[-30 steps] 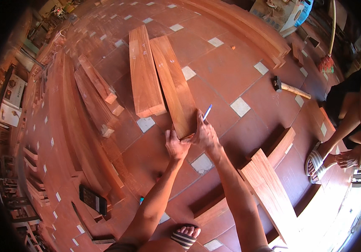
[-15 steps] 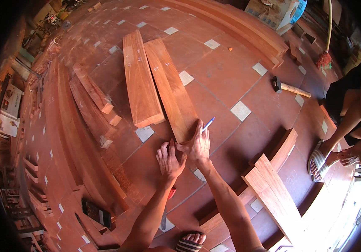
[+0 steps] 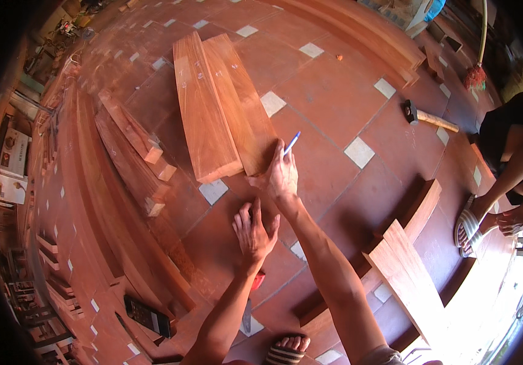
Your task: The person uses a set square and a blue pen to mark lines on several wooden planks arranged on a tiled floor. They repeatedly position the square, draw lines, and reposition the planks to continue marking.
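My right hand (image 3: 282,179) is closed on the near end of a reddish-brown wooden board (image 3: 240,91). A blue-and-white pen (image 3: 293,143) sticks up from between its fingers. Alongside on the left, close against that board, lies a second thick board (image 3: 203,115), with small pale marks on its top. My left hand (image 3: 253,234) is open with fingers apart, off the wood and just short of the board ends. Under my left forearm, partly hidden, a red-handled tool (image 3: 258,280) with a grey blade lies on the tiles.
Long planks (image 3: 100,182) and shorter offcuts (image 3: 133,158) line the left side, with a phone (image 3: 147,316) nearby. A hammer (image 3: 428,117) lies right, near a seated person (image 3: 508,164). Crossed curved and flat boards (image 3: 404,267) occupy the near right. More beams (image 3: 359,33) lie far off.
The right-hand board has slid away from me, its near end now closer to level with the other board's. My left hand has come off it and drawn back toward me.
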A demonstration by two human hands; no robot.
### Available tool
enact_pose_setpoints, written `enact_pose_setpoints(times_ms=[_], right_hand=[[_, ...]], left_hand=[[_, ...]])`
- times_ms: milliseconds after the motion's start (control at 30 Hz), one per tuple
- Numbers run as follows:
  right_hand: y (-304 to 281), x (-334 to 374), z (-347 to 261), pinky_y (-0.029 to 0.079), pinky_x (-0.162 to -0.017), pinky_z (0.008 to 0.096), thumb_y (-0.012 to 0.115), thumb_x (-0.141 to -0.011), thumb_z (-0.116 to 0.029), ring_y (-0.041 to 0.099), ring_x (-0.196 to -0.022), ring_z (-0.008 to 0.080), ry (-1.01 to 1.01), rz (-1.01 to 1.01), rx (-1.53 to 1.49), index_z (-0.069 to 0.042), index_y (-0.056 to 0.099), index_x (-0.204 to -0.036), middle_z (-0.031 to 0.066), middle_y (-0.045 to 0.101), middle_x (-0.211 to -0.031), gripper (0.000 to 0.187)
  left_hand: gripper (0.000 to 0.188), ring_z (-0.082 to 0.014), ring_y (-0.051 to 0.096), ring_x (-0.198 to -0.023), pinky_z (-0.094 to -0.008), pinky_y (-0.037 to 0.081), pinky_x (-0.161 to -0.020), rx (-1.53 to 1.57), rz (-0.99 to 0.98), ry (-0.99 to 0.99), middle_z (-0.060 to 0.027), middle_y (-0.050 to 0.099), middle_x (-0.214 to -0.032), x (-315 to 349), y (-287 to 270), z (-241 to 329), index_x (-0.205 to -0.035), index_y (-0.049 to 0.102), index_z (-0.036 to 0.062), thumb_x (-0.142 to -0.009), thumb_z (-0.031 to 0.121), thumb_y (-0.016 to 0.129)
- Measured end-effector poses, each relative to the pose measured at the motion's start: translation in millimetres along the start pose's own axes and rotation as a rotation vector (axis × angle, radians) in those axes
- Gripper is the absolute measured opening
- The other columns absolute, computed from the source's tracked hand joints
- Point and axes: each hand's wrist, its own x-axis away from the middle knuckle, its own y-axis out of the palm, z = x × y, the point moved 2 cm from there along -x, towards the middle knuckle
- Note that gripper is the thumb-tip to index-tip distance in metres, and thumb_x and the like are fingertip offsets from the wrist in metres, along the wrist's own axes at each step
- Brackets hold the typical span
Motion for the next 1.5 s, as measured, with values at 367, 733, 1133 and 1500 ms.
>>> enact_pose_setpoints(times_ms=[367,733,1133,1500], right_hand=[[4,-26,1,0.052,-0.111,0.0492,0.102,-0.063,-0.033,0.058,-0.13,0.0459,0.008,0.001,-0.022,0.008,0.031,-0.159,0.0312,0.053,-0.146,0.127],[-63,127,-12,0.058,-0.079,0.0502,0.068,-0.092,-0.019,0.07,-0.078,0.0405,-0.382,0.1,-0.02,0.01,0.03,-0.159,0.0211,0.072,-0.088,0.083],[-429,540,144,0.06,-0.088,0.0517,0.064,-0.107,-0.035,0.073,-0.102,0.0367,-0.009,-0.336,0.378,-0.006,0.061,-0.135,0.0201,0.074,-0.112,0.041],[-440,778,344,0.057,-0.078,0.0486,0.077,-0.096,-0.015,0.074,-0.088,0.0388,0.819,0.751,0.455,-0.005,0.065,-0.125,0.0184,0.077,-0.101,0.033]], left_hand=[[0.064,-0.0459,0.051,-0.126,-0.0604,0.042,-0.106,-0.013,-0.02,0.032,-0.0237,0.053,-0.138,-5,-5,9,-0.151,0.055,0.0058,-0.094,0.033,0.071],[0.05,-0.0424,0.058,-0.121,-0.0561,0.049,-0.097,0.032,-0.02,0.034,-0.02,0.058,-0.136,-2,48,-58,-0.129,0.064,0.0033,-0.09,0.033,0.075],[0.075,-0.0504,0.042,-0.148,-0.0561,0.037,-0.121,-0.064,-0.819,0.21,-0.033,0.049,-0.157,-37,-94,120,-0.155,0.053,0.0024,-0.1,0.049,0.072],[0.078,-0.0372,0.052,-0.139,-0.0485,0.044,-0.117,-0.048,-0.853,1.21,-0.0174,0.052,-0.15,113,-104,354,-0.149,0.054,0.0019,-0.081,0.02,0.087]])
